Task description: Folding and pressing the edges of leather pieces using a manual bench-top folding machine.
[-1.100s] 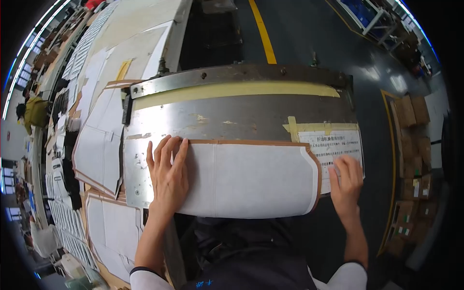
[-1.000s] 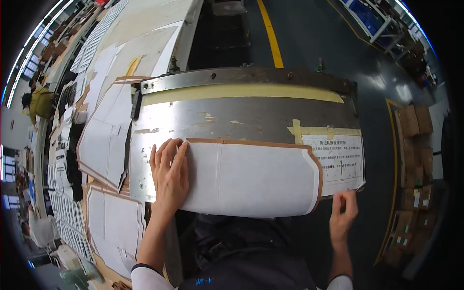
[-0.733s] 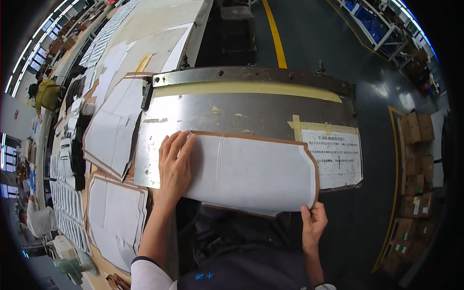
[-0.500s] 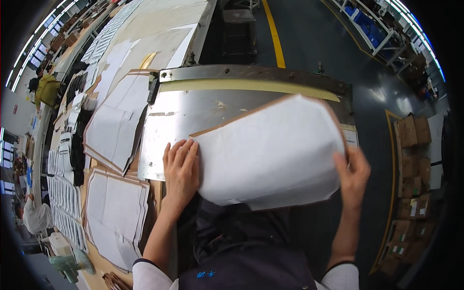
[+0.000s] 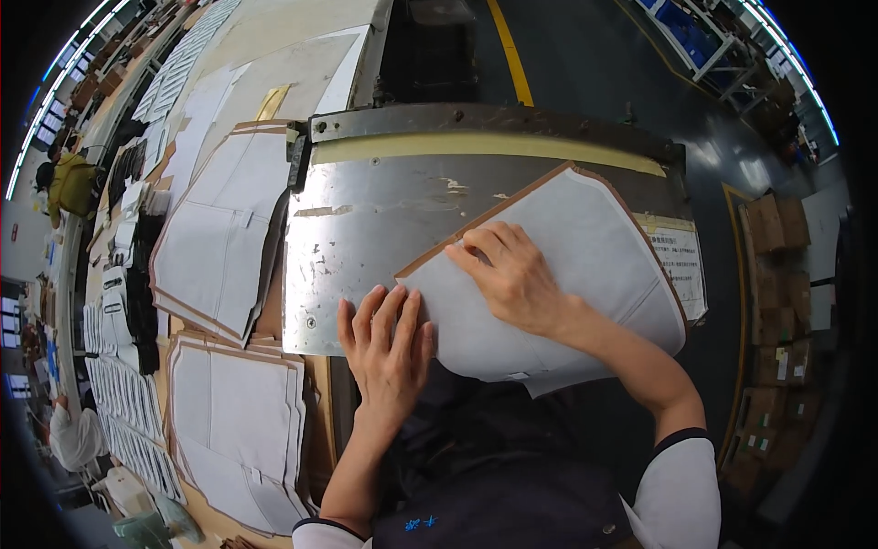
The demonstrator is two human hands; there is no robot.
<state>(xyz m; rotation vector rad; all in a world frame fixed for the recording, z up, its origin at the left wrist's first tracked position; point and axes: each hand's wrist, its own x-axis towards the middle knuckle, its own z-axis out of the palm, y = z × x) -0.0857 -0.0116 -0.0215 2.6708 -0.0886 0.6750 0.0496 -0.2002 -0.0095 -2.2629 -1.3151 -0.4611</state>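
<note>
A large white-faced panel [image 5: 599,247] with a brown edge, like lined leather, lies slanted across a worn metal plate [image 5: 352,220]. Its near part overhangs toward my lap. My right hand [image 5: 517,284] reaches over the panel, fingers bunched in a pinch at its upper-left brown edge. My left hand [image 5: 389,352] rests at the panel's left corner, fingers stretched out and a little apart, tips over the plate. To the left lie a far stack of similar panels [image 5: 215,229] and a near stack [image 5: 229,403].
A metal bar [image 5: 512,121] with a yellow strip [image 5: 494,154] below it runs along the plate's far edge. A printed sheet [image 5: 677,265] sits at its right. Cardboard boxes [image 5: 777,224] line the right side. Other people, one in an olive top [image 5: 75,188], are at far left.
My right hand has left the panel's right edge and come across to its upper-left edge. The panel has shifted right and turned clockwise. My left hand stays near its left corner.
</note>
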